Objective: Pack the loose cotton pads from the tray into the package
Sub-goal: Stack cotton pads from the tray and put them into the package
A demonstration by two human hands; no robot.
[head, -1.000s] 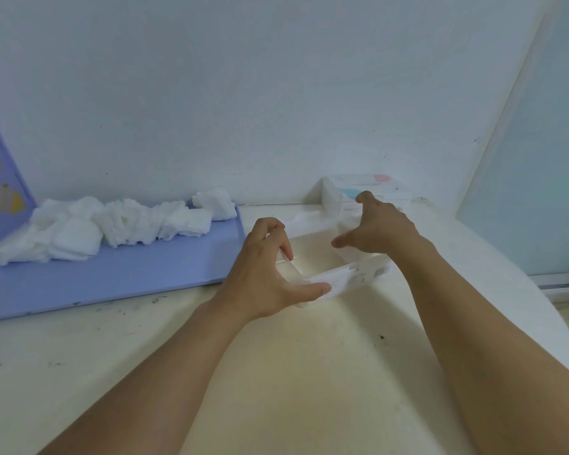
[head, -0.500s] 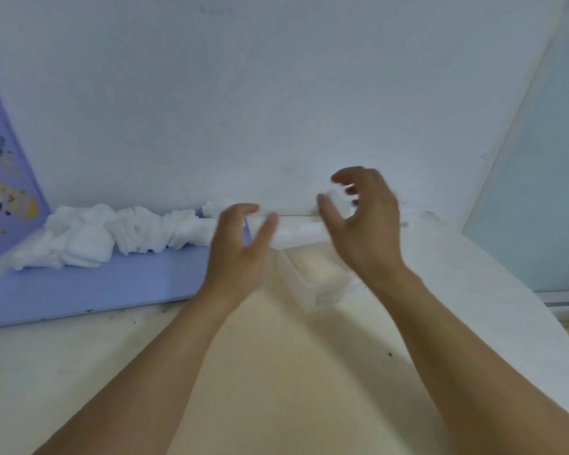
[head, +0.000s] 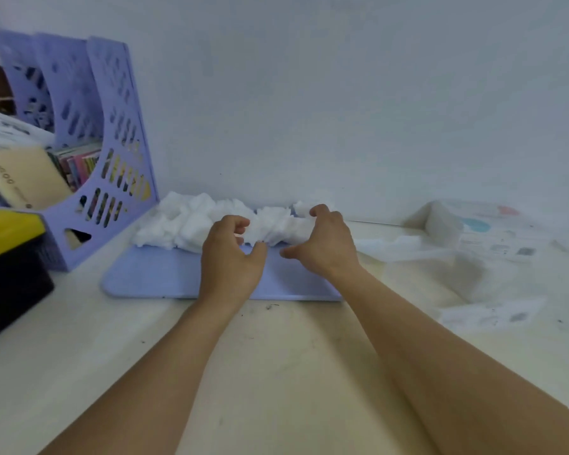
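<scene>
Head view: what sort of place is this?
Probably a home or office desk against a wall: a lilac file rack with booklets, a lilac tray of cotton pads, a cream tabletop.

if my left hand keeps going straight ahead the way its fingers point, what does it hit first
Most likely the cotton pads heaped at the back of the tray; the left hand sits just short of them, though depth is hard to judge.

We can't quite make out the package (head: 473, 254) at right, smeared by blur, its print unreadable. Both hands cover part of the cotton pads (head: 191, 224), and the file rack (head: 105, 152) runs off the left edge.
</scene>
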